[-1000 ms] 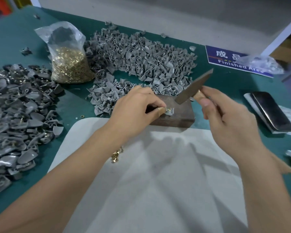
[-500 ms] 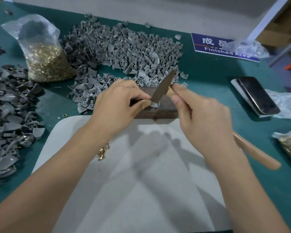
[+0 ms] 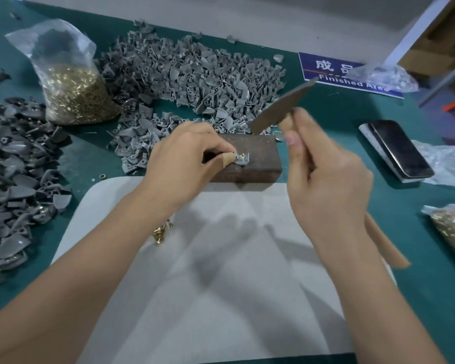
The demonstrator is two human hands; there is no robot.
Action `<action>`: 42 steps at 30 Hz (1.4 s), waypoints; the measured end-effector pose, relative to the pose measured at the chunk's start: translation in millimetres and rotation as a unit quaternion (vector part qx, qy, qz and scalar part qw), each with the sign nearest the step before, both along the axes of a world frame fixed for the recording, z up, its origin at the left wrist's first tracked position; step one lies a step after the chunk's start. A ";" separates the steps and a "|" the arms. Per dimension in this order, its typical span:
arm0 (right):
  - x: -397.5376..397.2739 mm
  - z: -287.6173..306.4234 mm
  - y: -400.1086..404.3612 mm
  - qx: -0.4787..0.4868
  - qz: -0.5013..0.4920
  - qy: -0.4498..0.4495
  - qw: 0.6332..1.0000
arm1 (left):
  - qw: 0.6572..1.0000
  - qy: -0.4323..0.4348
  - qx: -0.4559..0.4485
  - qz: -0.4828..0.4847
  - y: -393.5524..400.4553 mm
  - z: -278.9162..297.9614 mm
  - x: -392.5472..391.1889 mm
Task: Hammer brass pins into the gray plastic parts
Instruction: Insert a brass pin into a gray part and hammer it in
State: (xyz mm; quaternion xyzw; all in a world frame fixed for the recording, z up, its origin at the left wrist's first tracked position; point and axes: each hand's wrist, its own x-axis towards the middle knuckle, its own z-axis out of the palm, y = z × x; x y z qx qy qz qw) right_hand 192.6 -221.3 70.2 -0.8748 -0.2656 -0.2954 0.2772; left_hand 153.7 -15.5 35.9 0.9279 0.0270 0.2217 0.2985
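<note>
1. The left hand point(image 3: 187, 164) pinches a gray part point(image 3: 241, 160) on the dark block point(image 3: 258, 158), a brass pin point(image 3: 242, 154) standing in it
2. The right hand point(image 3: 326, 177) grips the hammer point(image 3: 281, 107), head blurred, raised right of the part
3. The left arm partly hides loose pins point(image 3: 160, 233) on the mat point(image 3: 221, 258)

bright overhead light | soft crossed shadows | motion blur | edges warped

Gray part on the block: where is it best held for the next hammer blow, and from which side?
Hold the gray part at its left edge, coming from the left, as the left hand pinches it now. The brass pin stands up at the middle, and the hammer in the right hand is raised up right, so a left-side grip probably keeps fingers clear on the block.
</note>
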 end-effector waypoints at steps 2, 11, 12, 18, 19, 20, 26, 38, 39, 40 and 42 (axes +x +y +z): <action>0.1 -3.1 0.3 -0.090 0.018 0.023 0.996 | 1.000 -0.001 0.001 0.003 0.0 -0.6 0.0; 0.4 -5.2 -1.0 -0.053 0.019 0.021 0.998 | 1.000 0.007 -0.007 0.004 0.5 -0.7 -0.4; -0.6 -6.1 -1.3 -0.083 0.019 0.027 0.996 | 1.000 0.006 -0.010 0.005 0.0 -1.3 -0.5; -0.8 -1.0 -3.3 0.017 0.000 -0.014 1.000 | 1.000 0.008 -0.014 0.001 0.0 -0.2 0.5; -1.0 -2.7 -2.0 -0.028 0.006 0.003 1.000 | 1.000 0.008 -0.013 0.001 0.3 -0.4 0.5; -1.3 -4.3 -2.0 -0.073 0.009 0.023 0.997 | 1.000 0.008 -0.015 0.002 0.3 -0.8 0.4; 0.8 1.5 -6.0 0.019 0.000 0.000 1.000 | 1.000 0.010 -0.023 0.000 1.2 -1.5 1.4; 2.4 -9.3 -3.9 -0.088 0.014 0.034 0.995 | 1.000 0.011 -0.010 0.001 2.5 -3.3 2.1; 3.3 -8.6 -6.1 -0.099 0.008 0.029 0.995 | 1.000 0.011 -0.010 0.000 2.6 -3.5 1.8; 4.5 -7.3 -9.1 -0.100 -0.002 0.013 0.995 | 1.000 0.009 -0.010 -0.002 2.9 -3.6 1.6; 5.2 -5.4 -15.8 -0.078 -0.020 -0.006 0.997 | 1.000 0.006 -0.010 -0.003 3.5 -3.5 2.0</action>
